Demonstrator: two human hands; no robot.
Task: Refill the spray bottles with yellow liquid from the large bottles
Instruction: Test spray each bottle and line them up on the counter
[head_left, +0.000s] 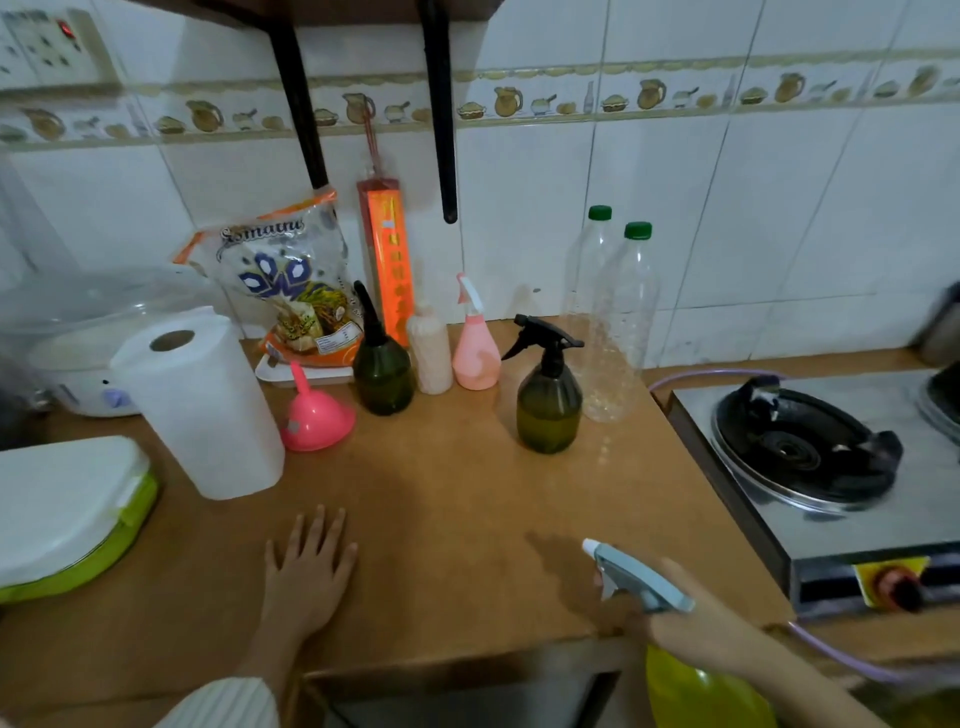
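My right hand (691, 629) grips a yellow spray bottle (696, 696) with a grey-blue trigger head (636, 577), held at the counter's front edge. My left hand (306, 566) lies flat and open on the brown counter (447, 499). Farther back stand a dark green spray bottle with a black trigger (548, 400), a pink spray bottle (475, 348), a dark green bottle with a black nozzle (382, 364) and a whitish bottle (430, 353). Two large clear bottles with green caps (621, 322) stand by the wall and look empty. A pink funnel (314, 415) rests upside down on the counter.
A paper towel roll (202, 410) stands at left, beside a white and green container (67, 514) and a rice cooker (78, 338). A food bag (291, 291) and an orange box (387, 260) lean on the tiled wall. A gas stove (810, 457) sits at right.
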